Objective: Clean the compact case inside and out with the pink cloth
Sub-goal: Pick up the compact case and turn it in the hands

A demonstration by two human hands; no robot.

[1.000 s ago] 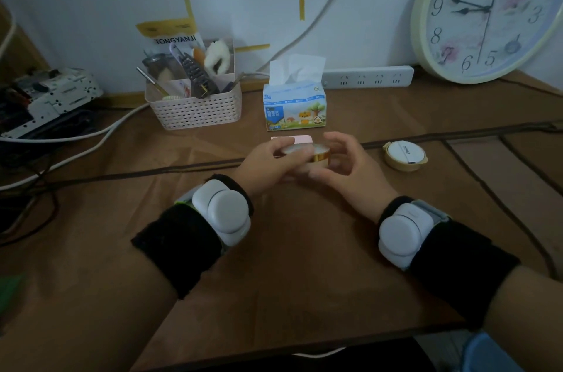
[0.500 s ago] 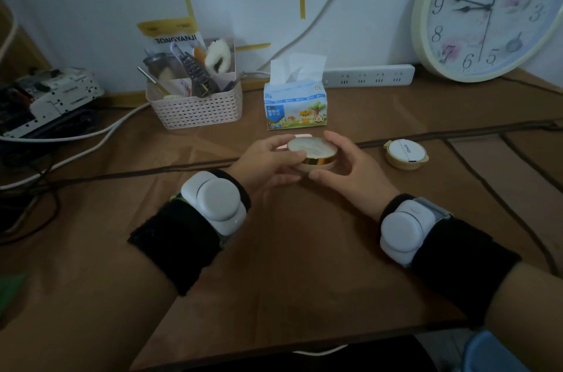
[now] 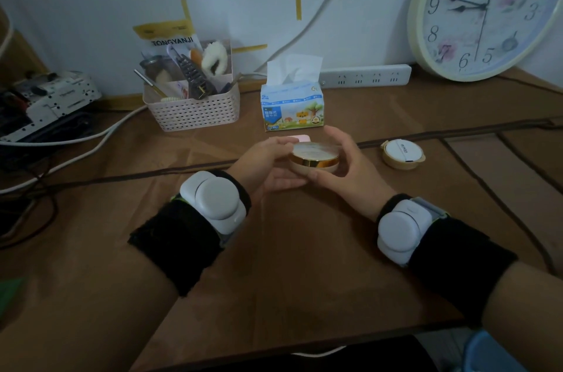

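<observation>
A round compact case (image 3: 315, 155), cream with a gold band, is lifted off the brown table between both hands with its lid closed. My left hand (image 3: 268, 164) grips its left side, thumb on the top edge and fingers underneath. My right hand (image 3: 344, 167) cups its right side, fingers curled over the far rim. The pink cloth (image 3: 300, 137) lies flat on the table just behind the hands, mostly hidden by them.
A second small round case (image 3: 402, 154) lies to the right. Behind stand a tissue pack (image 3: 293, 105), a white basket of tools (image 3: 192, 111), a power strip (image 3: 365, 76) and a leaning wall clock (image 3: 487, 9). Cables and a device (image 3: 45, 103) sit at the left.
The compact has been lifted slightly and tilted so its top faces me more. Both hands shifted a little towards me while keeping hold.
</observation>
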